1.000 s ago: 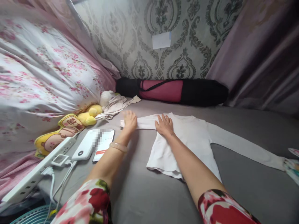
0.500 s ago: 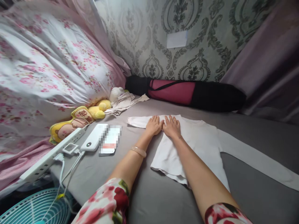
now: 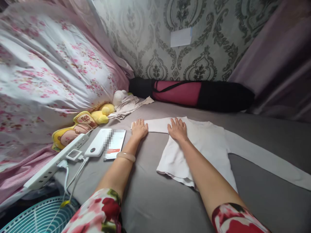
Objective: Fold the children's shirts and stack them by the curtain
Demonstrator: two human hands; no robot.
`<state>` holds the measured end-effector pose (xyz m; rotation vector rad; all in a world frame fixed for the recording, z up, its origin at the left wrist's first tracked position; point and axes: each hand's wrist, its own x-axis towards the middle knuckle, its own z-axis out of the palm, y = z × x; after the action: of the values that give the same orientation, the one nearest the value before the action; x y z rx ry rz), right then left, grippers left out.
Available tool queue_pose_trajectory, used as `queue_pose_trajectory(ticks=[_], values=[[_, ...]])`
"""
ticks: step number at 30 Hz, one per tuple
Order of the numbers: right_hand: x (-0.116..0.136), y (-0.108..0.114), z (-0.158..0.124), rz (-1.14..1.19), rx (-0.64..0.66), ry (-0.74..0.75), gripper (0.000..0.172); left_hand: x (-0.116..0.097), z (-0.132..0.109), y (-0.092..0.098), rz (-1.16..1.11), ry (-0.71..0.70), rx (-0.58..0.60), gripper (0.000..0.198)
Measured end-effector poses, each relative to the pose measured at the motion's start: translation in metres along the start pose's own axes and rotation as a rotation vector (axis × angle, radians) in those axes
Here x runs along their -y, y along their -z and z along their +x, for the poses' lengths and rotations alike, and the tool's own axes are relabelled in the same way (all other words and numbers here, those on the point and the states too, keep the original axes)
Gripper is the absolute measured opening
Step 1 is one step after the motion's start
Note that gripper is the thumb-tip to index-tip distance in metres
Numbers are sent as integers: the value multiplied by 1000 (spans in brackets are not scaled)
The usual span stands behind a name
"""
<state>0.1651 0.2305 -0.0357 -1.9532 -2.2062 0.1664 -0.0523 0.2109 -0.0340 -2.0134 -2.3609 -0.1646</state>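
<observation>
A white long-sleeved shirt (image 3: 204,145) lies spread on the grey bed sheet (image 3: 155,200), its sleeves reaching out to both sides. My left hand (image 3: 140,128) rests flat on the cuff end of the left-side sleeve, fingers stretched out, hiding most of the cuff. On the shoulder, where that sleeve joins the body, my right hand (image 3: 177,129) lies palm down with fingers apart. A pale bangle circles my left wrist. The far sleeve runs off toward the right edge of the view.
Left of my arm lie a phone (image 3: 116,145), a white power bank (image 3: 99,142) and a power strip (image 3: 57,161) with cables. Plush toys (image 3: 99,115) and a crumpled cloth (image 3: 128,106) sit behind. A black-and-pink long bag (image 3: 177,94) lies along the wall. A turquoise fan (image 3: 41,216) stands at lower left.
My left hand has slid left along the sleeve, from beside my right hand to the cuff. My right hand stays at the shoulder. The sleeve between them now shows flat.
</observation>
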Motion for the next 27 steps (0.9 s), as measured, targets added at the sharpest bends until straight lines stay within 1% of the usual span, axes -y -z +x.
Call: queue_pose_trajectory(ticks=[3, 5, 7, 9, 11, 12, 14, 16, 18, 21, 24, 27], values=[[-1, -2, 2, 58, -29, 16, 57, -1, -2, -5, -13, -11, -121, 53], [-3, 2, 4, 138, -18, 20, 57, -1, -4, -6, -24, -26, -213, 49], [-9, 10, 4, 283, 34, 15, 57, -2, -6, -5, -37, -55, -292, 45], [-19, 21, 0, 481, 96, 5, 57, -3, -8, -3, -51, -91, -354, 40], [-33, 34, -12, 651, 139, 16, 58, -3, -11, 0, -65, -119, -398, 37], [-41, 40, -22, 699, 156, 35, 57, -3, -12, 2, -71, -124, -408, 36], [-60, 52, -47, 711, 193, 97, 55, -3, -16, 4, -82, -132, -394, 36], [-79, 62, -76, 667, 218, 156, 49, -3, -21, 7, -91, -141, -350, 35], [-98, 71, -106, 635, 224, 170, 44, -7, -27, 9, -93, -155, -308, 33], [-123, 84, -146, 655, 224, 91, 39, -20, -38, 10, -108, -209, -239, 28], [-142, 93, -175, 658, 161, -20, 36, -40, -45, 11, -190, -367, -151, 24], [-153, 94, -196, 616, 90, -68, 34, -55, -44, 12, -238, -521, -97, 23]])
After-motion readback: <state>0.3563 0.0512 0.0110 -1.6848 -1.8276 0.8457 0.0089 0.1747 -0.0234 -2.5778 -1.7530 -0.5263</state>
